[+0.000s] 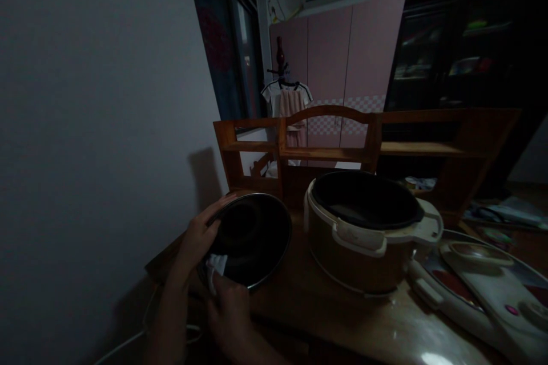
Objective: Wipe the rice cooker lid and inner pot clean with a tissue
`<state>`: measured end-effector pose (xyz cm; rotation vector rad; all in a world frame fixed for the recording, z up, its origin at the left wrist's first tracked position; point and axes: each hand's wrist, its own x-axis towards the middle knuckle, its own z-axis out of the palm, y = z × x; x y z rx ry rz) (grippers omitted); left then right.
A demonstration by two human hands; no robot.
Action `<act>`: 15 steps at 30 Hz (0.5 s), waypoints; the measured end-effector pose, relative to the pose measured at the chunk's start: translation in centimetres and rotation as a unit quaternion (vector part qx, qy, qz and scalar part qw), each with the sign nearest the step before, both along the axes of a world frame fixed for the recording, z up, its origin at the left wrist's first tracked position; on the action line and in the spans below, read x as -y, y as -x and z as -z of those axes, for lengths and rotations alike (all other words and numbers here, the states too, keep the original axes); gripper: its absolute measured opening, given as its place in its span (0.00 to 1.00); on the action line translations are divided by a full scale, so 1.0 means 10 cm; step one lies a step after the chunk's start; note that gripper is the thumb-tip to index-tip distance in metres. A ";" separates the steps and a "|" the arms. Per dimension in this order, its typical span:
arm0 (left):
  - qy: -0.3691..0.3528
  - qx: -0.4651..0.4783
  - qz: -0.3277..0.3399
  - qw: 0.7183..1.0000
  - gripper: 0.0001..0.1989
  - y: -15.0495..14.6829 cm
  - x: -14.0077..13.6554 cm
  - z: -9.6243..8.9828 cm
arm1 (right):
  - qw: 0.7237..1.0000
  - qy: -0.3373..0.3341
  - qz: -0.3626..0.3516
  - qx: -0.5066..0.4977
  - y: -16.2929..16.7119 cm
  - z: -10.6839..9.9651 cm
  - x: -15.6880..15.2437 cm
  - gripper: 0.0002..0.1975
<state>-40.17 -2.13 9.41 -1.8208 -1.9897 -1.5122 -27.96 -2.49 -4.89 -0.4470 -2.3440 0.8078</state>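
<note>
Black, round and deep, a thin-rimmed bowl [257, 234] tilts at the left end of the brown wooden bench [325, 313]. The left hand [199, 236] grasps its left rim; the right hand's [231, 299] fingers pinch a crumpled white cloth [217, 264] at the near-left edge. Wiping seems underway; the next move calls for steadying the rim while the cloth follows the wall.
</note>
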 end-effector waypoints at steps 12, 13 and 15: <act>0.014 0.023 -0.004 1.000 0.29 0.09 -0.16 -0.05 | 0.998 -0.025 -0.049 0.011 -0.32 -0.04 -0.25 0.23; 0.014 0.027 -0.005 1.000 0.29 0.09 -0.18 -0.05 | 0.998 -0.033 -0.044 0.016 -0.35 -0.02 -0.28 0.24; 0.017 0.035 -0.004 0.999 0.29 0.08 -0.21 -0.05 | 0.998 -0.054 -0.035 0.022 -0.41 0.01 -0.35 0.27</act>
